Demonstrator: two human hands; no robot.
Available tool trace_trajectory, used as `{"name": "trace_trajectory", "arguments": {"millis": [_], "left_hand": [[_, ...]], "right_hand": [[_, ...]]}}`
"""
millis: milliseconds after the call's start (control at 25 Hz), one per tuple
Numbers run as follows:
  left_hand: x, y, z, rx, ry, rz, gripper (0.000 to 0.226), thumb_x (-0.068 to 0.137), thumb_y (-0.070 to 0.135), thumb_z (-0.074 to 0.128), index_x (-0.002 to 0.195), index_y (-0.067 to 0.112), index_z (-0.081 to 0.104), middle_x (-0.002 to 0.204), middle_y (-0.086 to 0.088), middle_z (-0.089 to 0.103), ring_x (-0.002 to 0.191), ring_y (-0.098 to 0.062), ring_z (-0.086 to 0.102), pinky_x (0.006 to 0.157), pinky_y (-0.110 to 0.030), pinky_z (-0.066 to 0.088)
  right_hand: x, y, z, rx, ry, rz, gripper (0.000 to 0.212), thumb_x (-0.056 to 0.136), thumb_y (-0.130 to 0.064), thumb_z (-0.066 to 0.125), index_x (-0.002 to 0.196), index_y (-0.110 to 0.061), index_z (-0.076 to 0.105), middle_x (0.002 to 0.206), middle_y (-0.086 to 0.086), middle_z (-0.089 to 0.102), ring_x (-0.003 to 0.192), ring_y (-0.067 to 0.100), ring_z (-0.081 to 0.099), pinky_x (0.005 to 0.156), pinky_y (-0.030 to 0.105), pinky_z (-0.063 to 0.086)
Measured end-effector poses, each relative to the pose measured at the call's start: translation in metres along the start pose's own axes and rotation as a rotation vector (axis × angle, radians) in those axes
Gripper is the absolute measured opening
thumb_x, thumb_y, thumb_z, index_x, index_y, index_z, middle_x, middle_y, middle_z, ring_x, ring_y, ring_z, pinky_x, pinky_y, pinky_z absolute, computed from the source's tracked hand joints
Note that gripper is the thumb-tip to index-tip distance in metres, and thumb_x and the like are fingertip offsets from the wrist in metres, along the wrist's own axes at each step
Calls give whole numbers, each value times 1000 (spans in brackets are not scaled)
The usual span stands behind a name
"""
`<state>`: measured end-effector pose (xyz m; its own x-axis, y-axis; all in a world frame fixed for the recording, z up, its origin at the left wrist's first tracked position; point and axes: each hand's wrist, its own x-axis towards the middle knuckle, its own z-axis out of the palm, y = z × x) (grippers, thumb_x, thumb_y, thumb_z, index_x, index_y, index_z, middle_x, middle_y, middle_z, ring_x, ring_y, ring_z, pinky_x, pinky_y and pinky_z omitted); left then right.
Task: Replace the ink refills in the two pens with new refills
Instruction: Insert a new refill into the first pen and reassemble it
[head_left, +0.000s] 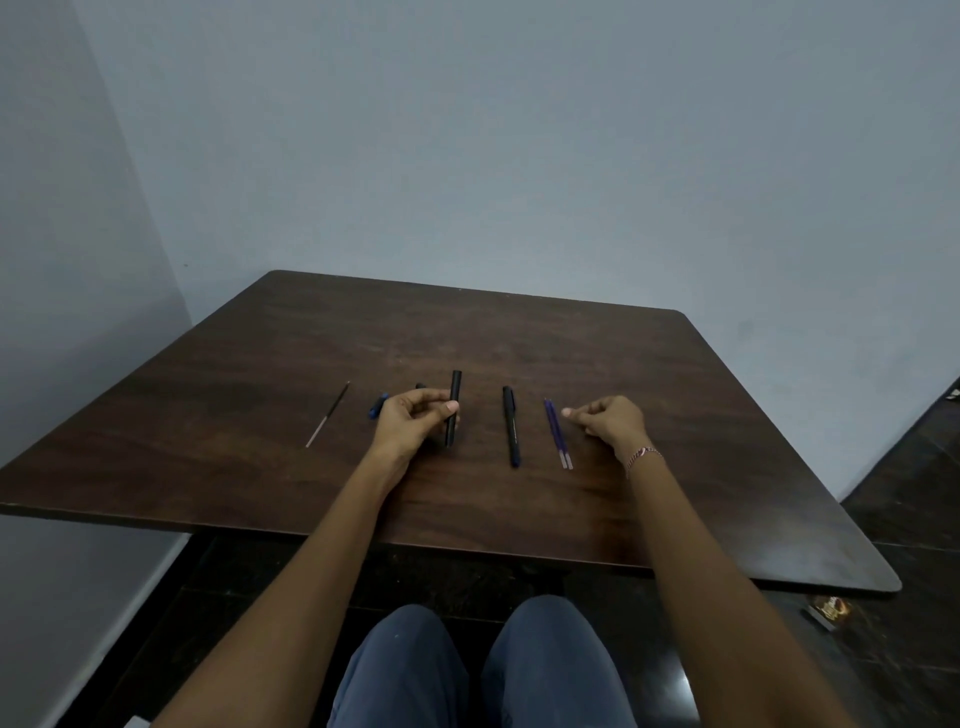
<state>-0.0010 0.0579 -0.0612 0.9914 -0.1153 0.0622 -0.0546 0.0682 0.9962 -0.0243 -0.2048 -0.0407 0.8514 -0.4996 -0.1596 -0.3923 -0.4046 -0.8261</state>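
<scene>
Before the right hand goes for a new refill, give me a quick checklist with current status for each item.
1. Black pen barrel held by the left hand: ok, fingers wrapped round it.
2. Two purple-blue new refills lying beside the right hand: ok, fingertips right next to them.
3. Right hand free: cannot tell, fingers curled; no object seen in it.
4. Thin dark old refill set aside at far left on the dark wooden table: ok.
5. Held barrel emptied: cannot tell, its inside is hidden.
6. Second black capped pen untouched between the hands: ok.
7. Small blue piece behind the left hand: cannot tell what it is.
</scene>
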Motion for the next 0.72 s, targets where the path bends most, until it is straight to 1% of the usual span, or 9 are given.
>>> {"name": "trace_trajectory", "arguments": {"millis": [120,200,280,360,440,520,600,640,720], "left_hand": [[0,-1,0,9,4,10,14,80,5,70,89,15,66,84,-10,69,69,-9,69,81,-38,54],[0,-2,0,27,5,15,14,80,7,70,88,17,66,85,-9,68,69,-8,69,77,-33,55],[0,-2,0,39,3,20,14,80,8,70,89,18,66,86,-8,69,71,-8,69,74,-29,55],[0,-3,0,41,0,21,15,80,8,71,90,18,66,87,-9,69,76,-13,69,75,-31,55],[1,-3,-1,49,0,17,16,79,10,72,92,18,66,91,-12,69,84,-21,69,79,-36,56],[2,-5,-2,52,4,19,17,78,11,73,92,17,67,93,-15,69,90,-27,67,81,-38,55],[1,-6,-1,62,12,28,17,77,12,74,92,16,68,90,-14,68,90,-28,67,80,-36,55],[1,-5,-1,66,14,28,17,76,12,75,92,16,68,88,-11,68,90,-27,67,80,-34,55],[1,-5,1,57,9,15,18,76,11,75,92,15,69,86,-7,70,91,-26,67,82,-34,54]], "right_hand": [[-2,-7,2,-95,6,-5,32,72,-34,81,61,-12,60,82,7,66,71,12,56,71,27,46],[-1,-6,4,-122,-5,-26,30,71,-33,81,63,-13,60,85,5,64,83,14,57,75,26,45],[-1,-5,3,-145,-22,-32,26,72,-29,81,69,-11,63,86,3,62,87,14,55,77,26,45],[4,-3,2,-155,-26,-25,20,75,-24,79,79,-7,69,85,3,62,83,12,55,74,25,45],[7,0,1,-130,-1,-21,19,82,-18,71,92,-2,71,83,6,64,68,8,55,68,23,45],[9,3,0,-118,34,-30,20,86,-19,65,93,-1,72,83,10,67,59,5,54,69,24,45],[9,2,-1,-150,36,-48,17,85,-21,68,78,-6,70,87,14,71,60,7,56,69,25,49],[8,-1,-1,-203,19,-60,18,82,-23,72,76,-6,69,87,13,71,63,11,59,72,27,51],[9,-7,1,-369,-2,-71,27,75,-27,80,85,-4,70,89,11,71,76,19,65,80,32,56]]}}
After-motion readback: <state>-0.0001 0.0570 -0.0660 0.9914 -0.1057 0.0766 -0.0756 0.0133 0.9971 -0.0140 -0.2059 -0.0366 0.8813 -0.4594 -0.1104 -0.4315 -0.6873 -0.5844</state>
